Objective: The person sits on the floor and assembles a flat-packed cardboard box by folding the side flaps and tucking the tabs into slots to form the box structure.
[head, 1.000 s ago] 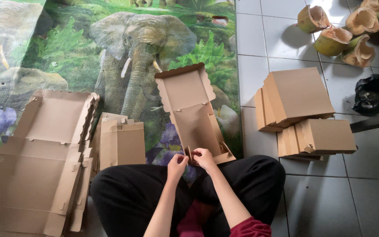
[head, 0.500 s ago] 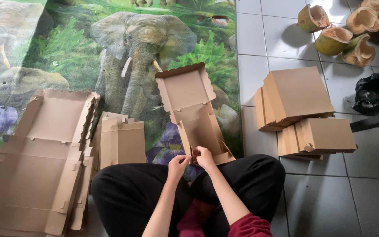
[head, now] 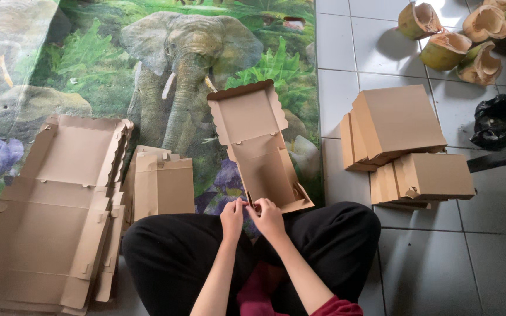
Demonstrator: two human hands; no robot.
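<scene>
A person seated cross-legged on the floor works the near edge of a half-formed cardboard box (head: pixel 260 153), its scalloped lid laid open and pointing away across a mat (head: pixel 118 52) printed with an elephant among green leaves. Both hands meet at the box's front wall: the left hand (head: pixel 232 217) and the right hand (head: pixel 269 216) pinch narrowly on the brown card there, fingertips almost touching, apparently so the thin flap can be pressed and held in its fold. The box rests just beyond the knees, tilted slightly to the right, close enough to reach without leaning. To the left of the box lies a stack of flat blanks (head: pixel 54 205), die-cut, creased and matte, with a smaller folded pile (head: pixel 162 184) between stack and box. To the box's right, on pale glossy tiles, closed finished boxes (head: pixel 402 143) sit heaped in leaning rows. Beyond those, husked coconut shells (head: pixel 455 35), rough and hollowed, cluster near a crumpled black plastic bag (head: pixel 499 120).
</scene>
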